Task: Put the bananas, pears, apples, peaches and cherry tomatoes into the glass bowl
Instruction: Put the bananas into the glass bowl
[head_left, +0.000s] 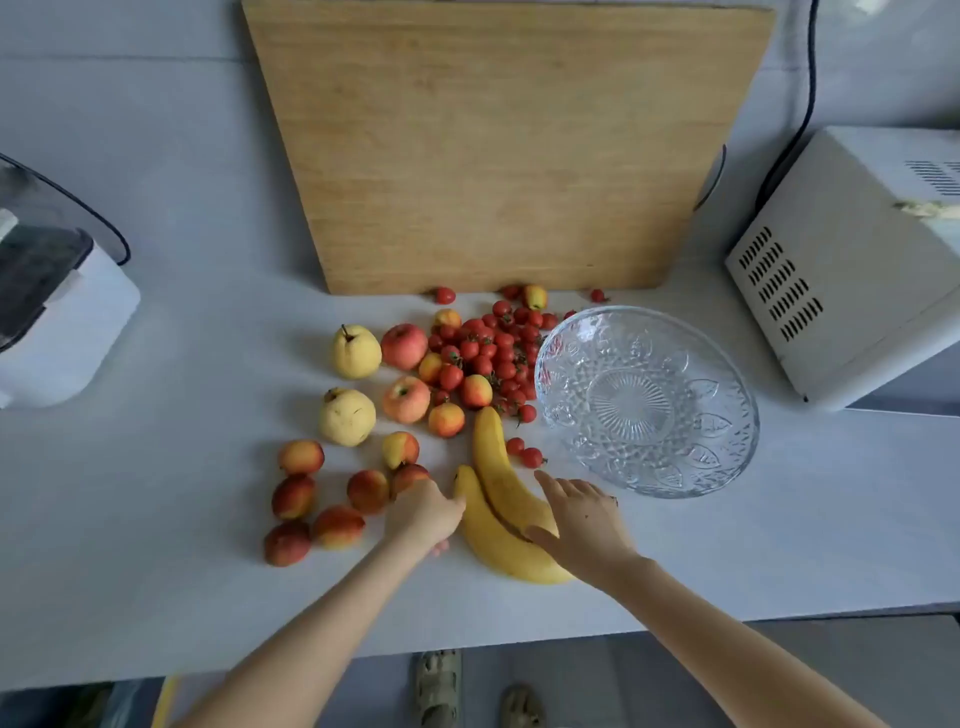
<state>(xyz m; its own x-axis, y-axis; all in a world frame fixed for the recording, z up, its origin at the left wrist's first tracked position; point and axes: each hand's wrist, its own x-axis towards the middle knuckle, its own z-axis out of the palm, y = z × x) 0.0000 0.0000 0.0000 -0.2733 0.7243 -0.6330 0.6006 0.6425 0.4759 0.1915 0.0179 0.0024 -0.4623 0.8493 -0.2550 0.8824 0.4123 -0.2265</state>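
Observation:
Two yellow bananas (493, 488) lie side by side on the white counter, left of the cut-glass bowl (722, 457), which has nothing in it. My left hand (423, 512) rests against the left banana's upper end, fingers curled. My right hand (584, 519) lies spread over the bananas' lower right part, thumb on the peel. Two pale pears (356, 351) and two red apples (404, 345) sit behind. Several peaches (301, 456) are scattered at the left. A heap of cherry tomatoes (493, 353) lies by the bowl's left rim.
A large wooden cutting board (498, 145) leans at the back. A white microwave (852, 260) stands at the right, with a black cable behind it. A white appliance (57, 301) sits at the left. The counter's front edge runs just below my forearms.

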